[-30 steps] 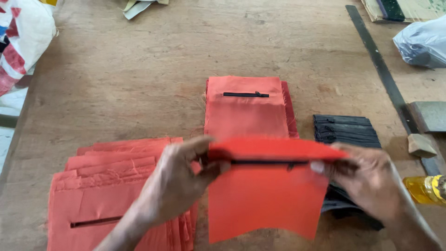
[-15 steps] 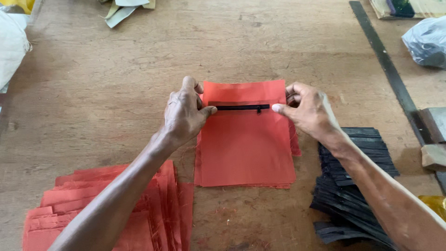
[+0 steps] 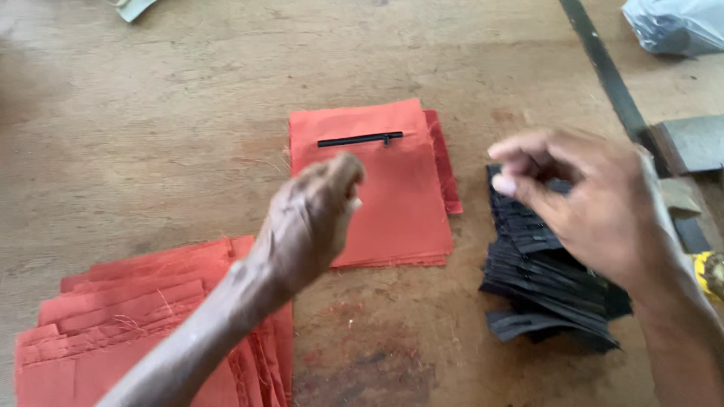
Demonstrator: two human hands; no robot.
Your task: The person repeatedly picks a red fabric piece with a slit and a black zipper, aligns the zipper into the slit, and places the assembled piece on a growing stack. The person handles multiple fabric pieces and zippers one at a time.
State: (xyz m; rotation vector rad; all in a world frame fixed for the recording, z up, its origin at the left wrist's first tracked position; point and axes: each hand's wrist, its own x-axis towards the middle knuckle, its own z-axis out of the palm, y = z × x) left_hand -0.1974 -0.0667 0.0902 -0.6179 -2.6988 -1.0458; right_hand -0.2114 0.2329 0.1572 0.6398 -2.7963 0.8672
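1. Head view, looking down at a wooden table (image 3: pixel 151 151). Both hands hover above it, and neither holds anything.
2. Left hand (image 3: pixel 309 222) has its fingers loosely curled and close together, above the lower left edge of the red stack (image 3: pixel 392 196).
3. Right hand (image 3: pixel 588 203) has thumb and forefinger drawn near each other, as if pinching, with nothing between them. It hangs over the black pile (image 3: pixel 543 286).
4. Red stack lies flat at centre; its top piece carries a short black zipper (image 3: pixel 360 139) near the far edge. One darker red piece pokes out on its right side.
5. Loose red pieces (image 3: pixel 136 316) fan out at lower left, with frayed threads showing.
6. Risks, as a judgement: the left wrist could brush the stack and skew its edges; the black pile leans and looks ready to slide; loose threads might snag fingers.
7. Containers: none open. A plastic bag (image 3: pixel 679 26) sits at top right, its contents hidden. A yellow object (image 3: pixel 709 271) shows at the right edge, too cut off to identify.
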